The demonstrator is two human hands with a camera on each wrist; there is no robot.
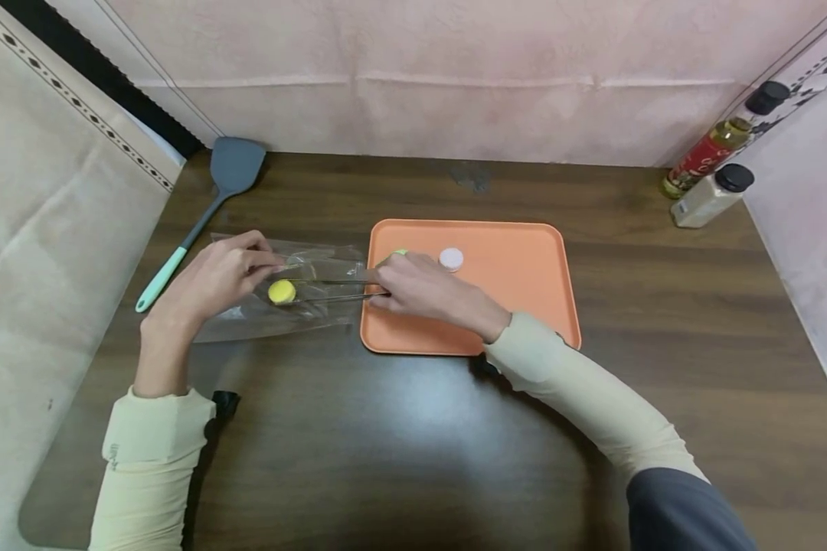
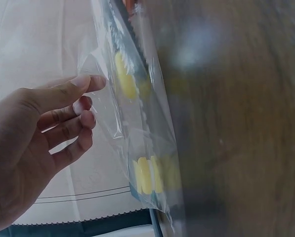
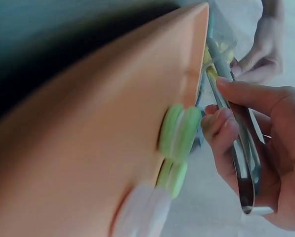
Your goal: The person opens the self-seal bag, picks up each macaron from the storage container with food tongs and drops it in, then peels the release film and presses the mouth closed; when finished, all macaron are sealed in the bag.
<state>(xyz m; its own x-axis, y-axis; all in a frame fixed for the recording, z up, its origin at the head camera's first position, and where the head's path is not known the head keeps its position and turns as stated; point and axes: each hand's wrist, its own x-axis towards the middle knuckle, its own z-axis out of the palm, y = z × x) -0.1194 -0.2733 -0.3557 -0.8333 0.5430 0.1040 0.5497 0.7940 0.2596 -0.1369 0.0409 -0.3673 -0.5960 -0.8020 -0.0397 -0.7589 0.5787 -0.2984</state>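
My left hand point(image 1: 214, 282) pinches the edge of a clear plastic bag point(image 1: 248, 329) between thumb and index finger, the other fingers loosely bent. With my right hand point(image 1: 430, 289) I grip metal tongs point(image 3: 243, 148), which reach left into the bag. At their tips is a yellow macaron point(image 1: 282, 291); whether they still squeeze it I cannot tell. Deeper in the bag, the left wrist view shows another yellow macaron point(image 2: 146, 175). Under and beside my right hand, the orange tray point(image 1: 517, 306) bears two green macarons point(image 3: 179, 131) and a whitish macaron point(image 1: 451, 259).
A spatula point(image 1: 237, 164) with a mint handle lies at the back left, close to the bag. In the far right corner stand a bottle with a red label point(image 1: 703, 159) and a black-capped jar point(image 1: 706, 203). Cloth walls point(image 1: 455, 115) border the wooden table.
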